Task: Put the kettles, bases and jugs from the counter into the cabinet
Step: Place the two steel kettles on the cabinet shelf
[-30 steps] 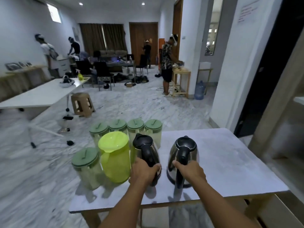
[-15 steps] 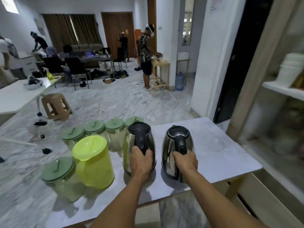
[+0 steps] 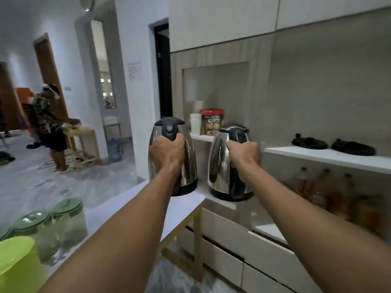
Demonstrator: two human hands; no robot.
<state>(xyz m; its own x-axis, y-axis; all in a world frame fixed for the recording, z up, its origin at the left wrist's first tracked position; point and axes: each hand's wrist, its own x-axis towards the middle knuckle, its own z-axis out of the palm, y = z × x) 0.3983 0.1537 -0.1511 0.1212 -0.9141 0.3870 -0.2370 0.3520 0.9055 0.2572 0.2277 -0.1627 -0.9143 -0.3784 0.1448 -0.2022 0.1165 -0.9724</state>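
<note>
I hold two steel kettles with black lids in the air, past the counter's right end and in front of the cabinet. My left hand (image 3: 166, 152) grips the handle of the left kettle (image 3: 188, 161). My right hand (image 3: 243, 154) grips the handle of the right kettle (image 3: 218, 166). Two black kettle bases (image 3: 309, 142) (image 3: 353, 147) lie on the white cabinet shelf (image 3: 330, 158) to the right. On the counter (image 3: 135, 199) at lower left stand a lime-green jug (image 3: 17, 263) and clear jugs with green lids (image 3: 69, 220).
A red-lidded tub (image 3: 212, 122) and stacked white cups (image 3: 195, 123) stand in the cabinet niche behind the kettles. Bottles (image 3: 317, 187) fill the shelf below. White drawers (image 3: 243, 250) sit underneath. A person (image 3: 49, 127) stands at a small wooden table across the room.
Both kettles have been lifted off the counter and carried right and up toward the cabinet. My view has swung right, so the jugs now sit at the lower left.
</note>
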